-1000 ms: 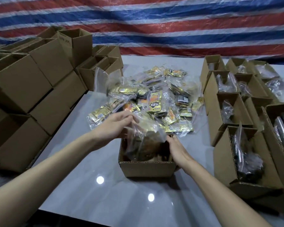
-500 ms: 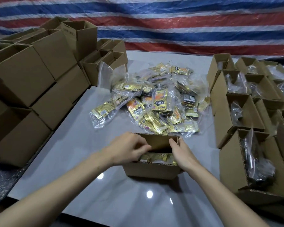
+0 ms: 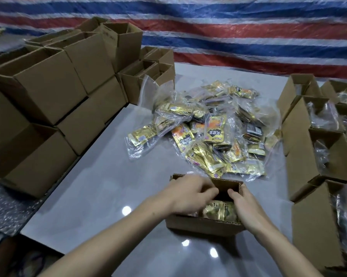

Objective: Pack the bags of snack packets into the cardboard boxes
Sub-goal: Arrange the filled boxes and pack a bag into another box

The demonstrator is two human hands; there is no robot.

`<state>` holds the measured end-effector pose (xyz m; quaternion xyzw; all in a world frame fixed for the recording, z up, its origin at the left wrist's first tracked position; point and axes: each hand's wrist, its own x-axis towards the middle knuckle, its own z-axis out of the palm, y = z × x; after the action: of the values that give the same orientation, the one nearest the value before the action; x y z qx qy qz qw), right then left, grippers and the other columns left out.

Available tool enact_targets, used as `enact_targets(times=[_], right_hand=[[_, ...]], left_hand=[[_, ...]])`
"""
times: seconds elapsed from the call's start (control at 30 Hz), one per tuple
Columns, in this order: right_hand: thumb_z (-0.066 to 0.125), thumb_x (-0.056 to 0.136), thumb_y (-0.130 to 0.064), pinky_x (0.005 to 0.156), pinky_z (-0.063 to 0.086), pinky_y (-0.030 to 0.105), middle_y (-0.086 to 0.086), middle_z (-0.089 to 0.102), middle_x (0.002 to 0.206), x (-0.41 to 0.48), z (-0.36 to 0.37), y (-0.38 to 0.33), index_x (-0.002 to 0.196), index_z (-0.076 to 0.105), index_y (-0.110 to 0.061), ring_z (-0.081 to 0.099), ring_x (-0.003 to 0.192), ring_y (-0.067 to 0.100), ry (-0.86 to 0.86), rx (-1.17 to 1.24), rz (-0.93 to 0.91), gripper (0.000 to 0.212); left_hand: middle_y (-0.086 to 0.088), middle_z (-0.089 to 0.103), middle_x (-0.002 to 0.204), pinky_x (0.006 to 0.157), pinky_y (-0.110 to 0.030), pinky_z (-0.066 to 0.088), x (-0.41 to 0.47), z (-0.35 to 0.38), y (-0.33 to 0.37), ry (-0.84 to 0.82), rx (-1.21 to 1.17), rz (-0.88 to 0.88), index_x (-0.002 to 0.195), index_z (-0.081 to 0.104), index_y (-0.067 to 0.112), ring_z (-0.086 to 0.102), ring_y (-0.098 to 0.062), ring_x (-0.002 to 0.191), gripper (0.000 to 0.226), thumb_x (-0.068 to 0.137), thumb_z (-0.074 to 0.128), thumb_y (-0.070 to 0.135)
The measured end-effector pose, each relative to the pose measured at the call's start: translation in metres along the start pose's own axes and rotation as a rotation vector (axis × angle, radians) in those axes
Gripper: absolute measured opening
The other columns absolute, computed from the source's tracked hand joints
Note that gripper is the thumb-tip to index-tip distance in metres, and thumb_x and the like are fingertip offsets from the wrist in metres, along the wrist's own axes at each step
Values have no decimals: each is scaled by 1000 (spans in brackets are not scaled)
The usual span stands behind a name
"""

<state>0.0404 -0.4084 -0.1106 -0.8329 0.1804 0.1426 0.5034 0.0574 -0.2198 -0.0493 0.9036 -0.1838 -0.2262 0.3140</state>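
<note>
A small open box sits on the grey table, near the person. A bag of gold snack packets lies inside it, low down. The left hand reaches over the left part of the box with its fingers bent down toward the bag; I cannot tell if they hold it. The right hand rests on the right wall of the box, fingers fairly straight, thumb inside. Just past the box, farther away, lies a pile of more clear bags with gold packets. Empty boxes are stacked on the left. On the right stand filled boxes with bags in them. A striped sheet hangs at the far side.
</note>
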Motion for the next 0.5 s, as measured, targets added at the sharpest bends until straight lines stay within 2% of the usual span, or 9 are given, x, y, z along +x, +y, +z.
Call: enact_targets(times=[0.03,0.1,0.17,0.2,0.23,0.33,0.4,0.5], right_hand=[[44,103,-31,91,44,38,-6,62,107,1,0,0,104,54,-27,58,101,13,0,-5,0,10],[44,103,-31,89,37,34,-12,56,104,1,-1,-1,97,50,-25,52,101,11,-8,4,-3,10],[45,103,-31,91,32,30,-12,50,103,1,-2,0,101,43,-27,46,104,11,-11,19,3,5],[45,103,-30,92,32,31,-11,50,105,1,-3,-1,106,44,-29,45,106,12,-17,22,5,3],[45,103,-30,94,33,32,-10,52,110,2,-3,0,112,46,-29,47,110,13,-24,26,3,9],[46,102,-29,102,39,37,-10,62,119,2,-1,0,118,55,-25,55,116,14,-17,32,9,19],[47,102,-29,102,40,38,-11,65,117,2,0,2,117,57,-25,57,114,13,-14,37,17,19],[49,101,-27,106,40,41,-11,65,117,5,1,6,119,58,-25,58,116,14,3,39,15,20]], left_hand=[[17,65,76,66,-26,48,0,-13,-6,139,-88,35,100,66,33,61,5,69,29,94,45,51],[24,63,79,65,-23,47,8,-40,-28,431,-204,61,90,65,36,59,7,73,16,90,50,43],[20,64,83,69,-27,49,23,-63,-65,696,-175,-11,84,63,33,59,1,74,12,90,55,27],[16,65,85,73,-30,50,32,-70,-88,756,-133,-92,84,65,29,60,-5,76,14,90,56,20],[10,67,89,78,-33,51,40,-74,-113,751,-88,-189,86,67,24,62,-13,83,16,89,55,13],[-7,67,115,93,-39,49,56,-69,-183,550,43,-451,104,70,14,61,-29,108,24,90,52,6],[-15,60,125,98,-41,46,60,-58,-213,466,115,-510,114,67,9,57,-35,116,26,92,54,7],[-15,53,129,98,-47,45,65,-42,-232,454,181,-529,119,59,9,52,-38,118,27,96,47,14]])
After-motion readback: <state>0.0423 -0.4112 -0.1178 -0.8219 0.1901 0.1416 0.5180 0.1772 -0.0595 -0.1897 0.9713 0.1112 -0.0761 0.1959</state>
